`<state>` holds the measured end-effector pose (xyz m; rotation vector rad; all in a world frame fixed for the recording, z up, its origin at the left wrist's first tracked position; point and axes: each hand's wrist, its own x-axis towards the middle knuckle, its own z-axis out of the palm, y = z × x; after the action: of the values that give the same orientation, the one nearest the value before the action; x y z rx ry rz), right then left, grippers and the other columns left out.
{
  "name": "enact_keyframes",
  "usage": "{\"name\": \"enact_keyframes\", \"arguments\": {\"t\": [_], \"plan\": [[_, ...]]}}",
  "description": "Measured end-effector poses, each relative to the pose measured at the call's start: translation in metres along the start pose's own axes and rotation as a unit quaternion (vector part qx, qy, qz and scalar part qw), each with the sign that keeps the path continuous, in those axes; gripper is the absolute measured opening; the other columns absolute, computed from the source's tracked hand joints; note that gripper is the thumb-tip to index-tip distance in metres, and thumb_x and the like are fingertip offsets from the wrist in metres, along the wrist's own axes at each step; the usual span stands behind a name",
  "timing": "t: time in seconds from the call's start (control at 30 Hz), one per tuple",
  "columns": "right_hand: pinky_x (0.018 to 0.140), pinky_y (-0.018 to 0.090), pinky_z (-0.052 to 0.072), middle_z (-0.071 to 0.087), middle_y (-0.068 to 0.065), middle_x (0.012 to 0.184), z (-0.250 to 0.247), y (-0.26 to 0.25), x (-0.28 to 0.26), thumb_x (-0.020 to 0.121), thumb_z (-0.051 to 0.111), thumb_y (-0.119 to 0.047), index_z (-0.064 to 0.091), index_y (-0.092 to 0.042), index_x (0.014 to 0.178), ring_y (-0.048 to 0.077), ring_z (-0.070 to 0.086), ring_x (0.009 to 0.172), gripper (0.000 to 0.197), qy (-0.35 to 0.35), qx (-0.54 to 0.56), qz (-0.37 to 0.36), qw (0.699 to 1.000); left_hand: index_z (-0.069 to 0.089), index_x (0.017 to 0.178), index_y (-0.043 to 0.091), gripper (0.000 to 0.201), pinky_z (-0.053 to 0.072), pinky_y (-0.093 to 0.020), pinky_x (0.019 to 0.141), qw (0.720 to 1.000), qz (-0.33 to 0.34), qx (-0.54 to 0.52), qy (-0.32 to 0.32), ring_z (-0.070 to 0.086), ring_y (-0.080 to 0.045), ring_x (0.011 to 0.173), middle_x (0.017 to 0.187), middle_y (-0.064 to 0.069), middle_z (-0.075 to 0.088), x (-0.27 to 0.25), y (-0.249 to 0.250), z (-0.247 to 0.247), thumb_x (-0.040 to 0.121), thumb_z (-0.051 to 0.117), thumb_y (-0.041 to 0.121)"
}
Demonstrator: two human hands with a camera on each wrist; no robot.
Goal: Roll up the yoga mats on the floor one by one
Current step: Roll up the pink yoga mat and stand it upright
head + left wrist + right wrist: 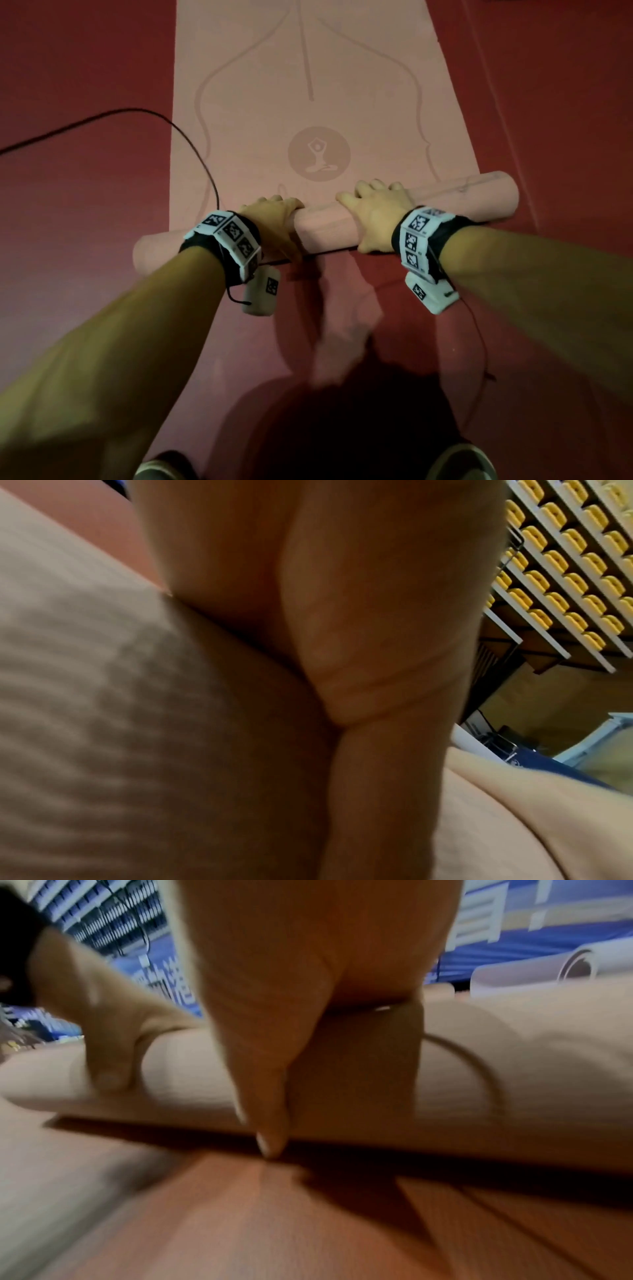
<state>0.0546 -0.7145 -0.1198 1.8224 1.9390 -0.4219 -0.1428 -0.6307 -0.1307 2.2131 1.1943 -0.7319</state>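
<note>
Two hands, left hand [274, 219], right hand [376, 214], gripping one pink mat [325, 224].

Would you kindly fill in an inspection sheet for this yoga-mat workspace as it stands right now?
Surface: red floor, seen around and in front of the pink mat.
Job's things: pink yoga mat partly rolled; the roll lies crosswise at the near end and sits skewed, the flat part running away with a printed round yoga emblem.
Clutter: nothing seen.
Hands: left hand and right hand both rest on top of the roll, fingers curled over it.
Cables: black cable loops across the floor onto the mat's left edge; a thin wire hangs from the right wrist unit.
Surroundings: another rolled mat behind; rows of yellow seats.
</note>
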Motion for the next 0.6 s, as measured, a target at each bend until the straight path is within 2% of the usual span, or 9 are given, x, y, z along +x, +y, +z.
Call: {"name": "enact_keyframes", "arguments": {"t": [0.07, 0.13, 0.27, 0.4, 0.43, 0.5, 0.6], "plan": [[0.096, 0.051, 0.041, 0.046, 0.005, 0.128, 0.005, -0.001, -0.001, 0.066, 0.081, -0.047, 0.034, -0.028, 0.138, 0.028, 0.044, 0.119, 0.088, 0.018, -0.002, 0.006, 1.000, 0.043, 0.141, 0.034, 0.101, 0.048, -0.043, 0.099, 0.999, 0.008, -0.025, -0.022, 0.053, -0.026, 0.116, 0.129, -0.002, 0.054, 0.003, -0.002, -0.006, 0.054, 0.093, 0.048], [0.095, 0.050, 0.040, 0.047, 0.004, 0.127, 0.003, 0.000, 0.003, 0.063, 0.082, -0.050, 0.036, -0.029, 0.138, 0.028, 0.045, 0.118, 0.090, 0.008, 0.009, 0.012, 1.000, 0.045, 0.141, 0.033, 0.100, 0.047, -0.045, 0.101, 0.999, 0.010, -0.033, -0.023, 0.053, -0.026, 0.117, 0.130, -0.001, 0.055, 0.004, -0.004, -0.007, 0.055, 0.093, 0.048], [0.090, 0.047, 0.043, 0.051, 0.005, 0.119, -0.013, 0.005, 0.018, 0.059, 0.084, -0.049, 0.039, -0.032, 0.136, 0.029, 0.052, 0.110, 0.090, -0.048, 0.046, 0.015, 0.998, 0.041, 0.141, 0.038, 0.097, 0.037, -0.054, 0.104, 0.999, -0.009, -0.006, 0.046, 0.044, -0.027, 0.122, 0.129, 0.000, 0.049, 0.000, -0.004, -0.003, 0.058, 0.088, 0.055], [0.080, 0.043, 0.055, 0.057, 0.004, 0.113, -0.029, 0.010, 0.030, 0.057, 0.088, -0.044, 0.040, -0.029, 0.140, 0.028, 0.061, 0.095, 0.096, -0.103, 0.074, -0.009, 0.992, 0.041, 0.138, 0.033, 0.097, 0.040, -0.056, 0.099, 0.991, -0.040, 0.055, 0.113, 0.045, -0.030, 0.120, 0.126, -0.004, 0.048, -0.009, 0.003, 0.010, 0.056, 0.084, 0.062], [0.080, 0.043, 0.055, 0.057, 0.003, 0.114, -0.030, 0.011, 0.031, 0.056, 0.088, -0.044, 0.040, -0.030, 0.141, 0.027, 0.061, 0.097, 0.099, -0.103, 0.076, -0.011, 0.992, 0.042, 0.138, 0.032, 0.096, 0.041, -0.056, 0.098, 0.991, -0.039, 0.053, 0.119, 0.046, -0.030, 0.119, 0.126, -0.004, 0.048, -0.009, 0.003, 0.011, 0.057, 0.084, 0.061], [0.089, 0.044, 0.050, 0.053, 0.002, 0.120, -0.025, 0.012, 0.029, 0.057, 0.087, -0.046, 0.037, -0.032, 0.143, 0.027, 0.055, 0.108, 0.100, -0.078, 0.070, -0.006, 0.995, 0.041, 0.140, 0.031, 0.098, 0.042, -0.054, 0.097, 0.992, -0.033, 0.046, 0.111, 0.046, -0.030, 0.121, 0.128, -0.004, 0.049, -0.004, 0.002, 0.008, 0.057, 0.085, 0.058], [0.101, 0.049, 0.038, 0.046, 0.004, 0.131, -0.007, 0.011, 0.018, 0.064, 0.083, -0.049, 0.030, -0.032, 0.147, 0.027, 0.044, 0.123, 0.100, 0.007, 0.023, 0.006, 1.000, 0.044, 0.139, 0.032, 0.098, 0.044, -0.051, 0.098, 0.997, -0.028, 0.020, 0.067, 0.049, -0.030, 0.120, 0.126, -0.003, 0.052, 0.005, -0.002, -0.007, 0.054, 0.089, 0.053]]}}
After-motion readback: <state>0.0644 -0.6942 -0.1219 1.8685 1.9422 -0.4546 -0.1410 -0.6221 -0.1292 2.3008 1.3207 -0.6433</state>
